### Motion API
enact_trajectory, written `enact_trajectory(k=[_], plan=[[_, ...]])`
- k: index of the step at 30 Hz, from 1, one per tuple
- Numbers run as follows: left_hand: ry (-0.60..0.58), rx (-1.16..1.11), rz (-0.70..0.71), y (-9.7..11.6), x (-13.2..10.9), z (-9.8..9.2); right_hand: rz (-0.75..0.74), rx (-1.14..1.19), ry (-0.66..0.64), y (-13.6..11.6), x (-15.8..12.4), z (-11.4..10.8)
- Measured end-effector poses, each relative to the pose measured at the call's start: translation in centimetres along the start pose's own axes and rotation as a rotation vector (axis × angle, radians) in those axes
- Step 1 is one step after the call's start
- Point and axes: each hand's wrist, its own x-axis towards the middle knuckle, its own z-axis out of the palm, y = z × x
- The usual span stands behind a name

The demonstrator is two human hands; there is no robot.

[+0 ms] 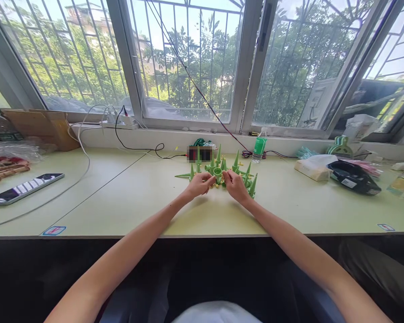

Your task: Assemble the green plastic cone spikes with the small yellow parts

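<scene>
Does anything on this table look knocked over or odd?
A green pointed plastic cone lies sideways, just left of the bare left hand, while similar green plastic cones point upward. Behind them, a dark rectangular object is oddly pixelated, hiding its details. I see no spill.

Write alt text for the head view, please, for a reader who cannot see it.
A person's left hand and right hand are at either side of a round green part, among green spikes on a pale table. A phone lies to the left, a green-labelled bottle stands behind to the right, and windows line the back.
</scene>
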Motion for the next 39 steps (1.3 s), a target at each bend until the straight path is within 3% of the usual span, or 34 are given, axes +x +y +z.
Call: enact_trajectory(k=[6, 14, 34, 39], plan=[[-0.178, -0.298, -0.268, 0.9, -0.2, -0.3, -0.007, 0.002, -0.051, -0.1, -0.1, 0.0], [-0.276, -0.431, -0.335, 1.3, -0.5, -0.7, -0.018, 0.005, -0.084, -0.3, -0.2, -0.1], [-0.264, -0.492, -0.188, 0.6, -0.6, -1.0, -0.018, -0.036, -0.142, -0.4, -0.3, -0.1], [-0.258, -0.379, -0.09, 0.6, -0.7, -1.0, -0.028, -0.094, -0.154, -0.2, -0.3, 0.0]])
